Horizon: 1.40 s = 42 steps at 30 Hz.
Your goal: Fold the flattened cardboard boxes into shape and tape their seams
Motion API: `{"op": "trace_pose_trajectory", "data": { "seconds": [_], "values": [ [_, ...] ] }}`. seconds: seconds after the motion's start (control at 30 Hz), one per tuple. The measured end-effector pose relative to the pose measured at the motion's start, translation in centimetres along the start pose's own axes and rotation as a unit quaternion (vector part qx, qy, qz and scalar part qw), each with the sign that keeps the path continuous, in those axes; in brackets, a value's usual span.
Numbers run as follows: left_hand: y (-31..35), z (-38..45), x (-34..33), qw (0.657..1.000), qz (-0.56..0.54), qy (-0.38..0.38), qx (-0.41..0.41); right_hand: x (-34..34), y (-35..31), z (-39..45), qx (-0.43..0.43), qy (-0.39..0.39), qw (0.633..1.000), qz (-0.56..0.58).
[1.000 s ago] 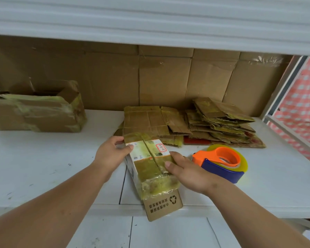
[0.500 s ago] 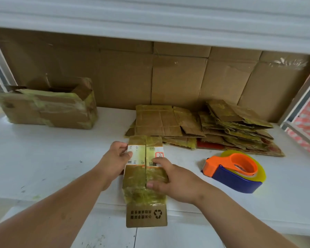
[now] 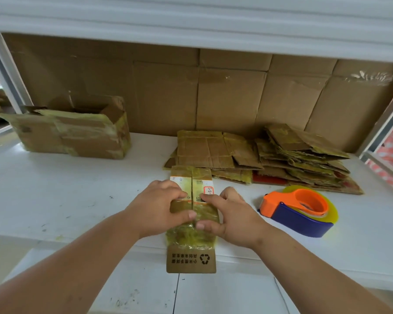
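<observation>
Desk: white surface, front edge running under the small box; landmark for all entries below

Cardboard sheet: brown, creased, upright along the back of the desk

Open carton: far left of the desk, top flaps up, sides smeared with yellowed tape

Flattened boxes: untidy pile at the back right of the desk; a second flat stack lies just left of it, at back centre

Tape dispenser: orange and blue, holding a yellow roll, right of desk centre, in front of the pile

Small box: at the desk's front centre, wrapped in old yellowish tape, two top flaps meeting at a centre seam, white labels on the far part, near brown flap with printed recycling mark overhanging the desk edge

Left hand: fingers spread flat, pressing the left flap down

Right hand: fingers spread flat, pressing the right flap, fingertips beside the seam
</observation>
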State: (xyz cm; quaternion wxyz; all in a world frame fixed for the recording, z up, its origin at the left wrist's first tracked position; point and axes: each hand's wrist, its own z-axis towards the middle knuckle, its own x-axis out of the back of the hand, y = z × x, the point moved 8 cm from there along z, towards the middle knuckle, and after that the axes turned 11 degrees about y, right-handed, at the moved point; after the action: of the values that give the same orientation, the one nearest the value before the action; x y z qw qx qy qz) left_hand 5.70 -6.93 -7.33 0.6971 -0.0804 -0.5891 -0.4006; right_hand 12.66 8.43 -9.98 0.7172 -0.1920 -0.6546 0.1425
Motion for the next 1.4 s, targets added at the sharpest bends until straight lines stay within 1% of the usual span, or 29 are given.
{"op": "trace_pose_trajectory", "data": {
  "seconds": [0.07,0.13,0.23,0.33,0.4,0.47,0.53,0.6,0.67,0.73,0.77,0.83,0.9,0.97,1.0,1.07,1.13,1.27,1.4],
  "values": [
    [-0.2,-0.7,0.0,0.998,0.013,-0.064,0.001,0.1,-0.8,-0.3,0.033,0.007,0.999,-0.035],
    [-0.2,-1.3,0.0,0.996,0.024,-0.081,0.002,-0.1,-1.4,-0.5,0.069,0.002,0.995,-0.068],
    [0.1,-1.9,0.0,0.997,0.043,-0.057,0.006,-0.3,-1.6,-0.9,0.088,-0.002,0.989,-0.116],
    [1.0,-2.4,-0.1,0.995,0.09,-0.033,-0.021,-0.4,-2.4,-1.4,0.111,0.013,0.982,-0.151],
    [1.4,-2.6,0.0,0.995,0.095,-0.015,-0.036,-0.4,-2.6,-1.6,0.115,0.018,0.981,-0.156],
    [1.3,-2.7,0.2,0.997,0.075,-0.017,-0.012,-0.2,-2.4,-1.7,0.105,0.008,0.986,-0.129],
    [0.7,-2.7,0.4,0.998,0.035,-0.045,0.038,0.6,-1.9,-1.8,0.078,0.018,0.995,-0.06],
    [0.4,-2.5,0.8,0.994,-0.035,-0.057,0.089,2.3,-0.5,-1.9,0.047,0.076,0.996,-0.018],
    [0.5,-2.2,1.3,0.991,-0.073,-0.031,0.108,4.1,1.6,-2.1,0.018,0.141,0.988,-0.057],
    [0.6,-1.7,1.6,0.994,-0.049,0.0,0.097,5.6,4.2,-2.5,-0.035,0.182,0.975,-0.126],
    [0.7,-1.5,1.6,0.996,-0.028,0.009,0.087,6.4,5.7,-2.8,-0.075,0.195,0.966,-0.155],
    [1.1,-1.2,1.6,0.997,0.015,0.024,0.074,7.6,9.0,-3.8,-0.17,0.197,0.946,-0.193],
    [1.7,-0.8,1.8,0.995,0.057,0.046,0.07,8.3,12.2,-5.0,-0.252,0.178,0.928,-0.208],
    [2.2,-0.6,1.7,0.994,0.059,0.057,0.072,8.3,14.5,-5.7,-0.304,0.134,0.917,-0.219],
    [2.5,-0.5,1.5,0.994,0.049,0.054,0.078,8.1,15.3,-5.9,-0.313,0.111,0.916,-0.227],
    [2.7,-0.5,1.2,0.994,0.036,0.046,0.093,8.0,15.9,-6.0,-0.295,0.086,0.919,-0.247],
    [2.9,-0.5,1.2,0.992,0.032,0.05,0.108,8.1,16.0,-5.9,-0.265,0.093,0.926,-0.25],
    [3.6,-0.3,1.9,0.989,0.016,0.085,0.12,8.1,15.1,-6.1,-0.202,0.136,0.947,-0.208],
    [5.2,0.1,1.8,0.987,-0.048,0.098,0.119,8.3,12.4,-6.1,-0.12,0.184,0.967,-0.127]
  ]
}}
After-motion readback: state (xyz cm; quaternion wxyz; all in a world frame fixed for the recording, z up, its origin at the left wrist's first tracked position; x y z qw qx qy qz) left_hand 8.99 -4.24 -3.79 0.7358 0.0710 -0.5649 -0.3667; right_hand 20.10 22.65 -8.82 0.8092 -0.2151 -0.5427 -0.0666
